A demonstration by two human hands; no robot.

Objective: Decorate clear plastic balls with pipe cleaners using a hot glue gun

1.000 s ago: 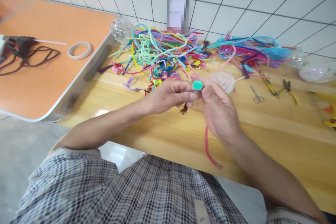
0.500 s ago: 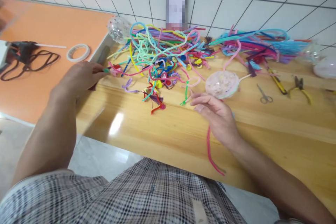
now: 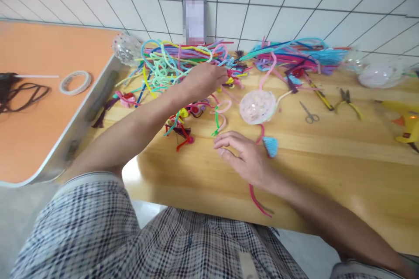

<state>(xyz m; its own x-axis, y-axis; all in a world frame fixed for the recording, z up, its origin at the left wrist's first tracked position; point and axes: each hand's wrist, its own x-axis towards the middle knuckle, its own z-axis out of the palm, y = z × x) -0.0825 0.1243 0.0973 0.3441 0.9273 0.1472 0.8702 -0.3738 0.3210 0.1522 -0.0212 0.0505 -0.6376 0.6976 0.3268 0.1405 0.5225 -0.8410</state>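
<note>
Your left hand [image 3: 207, 79], 12 o'clock, over craft-stem pile [image 3: 168, 67]: fingers bunched, grip hidden, can't tell. Right hand [image 3: 247, 159] half-open, seemingly unloaded; confetti balloon [image 3: 257, 107] at its 1 o'clock. Pinch single pieces lightly (tangles drag neighbours).

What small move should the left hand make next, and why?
Probably a gentle pinch at the small yellow pieces: the left hand reaches right beside them, and the right hand shows nothing between its fingers. Whether the left grip holds something is hidden.

Smooth, glossy wooden tabletop [image 3: 327, 157]; fuzzy, matt pipe cleaners [image 3: 166, 67]; shiny, clear plastic-looking balloon [image 3: 257, 107].
</note>
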